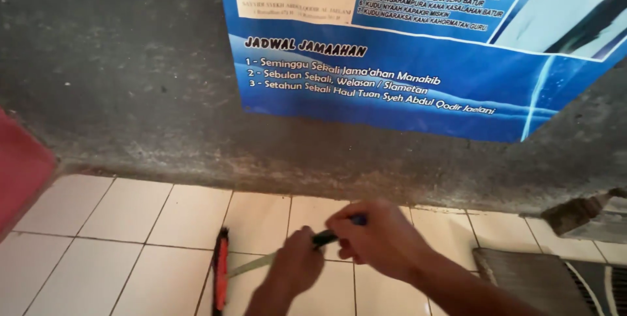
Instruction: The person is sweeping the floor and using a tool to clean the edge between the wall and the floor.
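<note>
Single head view, close, probably angled down toward wall

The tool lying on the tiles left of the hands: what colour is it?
Red-orange with black, seen in the head view: tool on the white tiled floor.

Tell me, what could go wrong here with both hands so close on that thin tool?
The left hand sits right against the thin greenish blade that the right hand grips by its dark handle; a slip might nick a finger. The red and black tool lies on the white tiles beside the blade tip and could get knocked.
</note>
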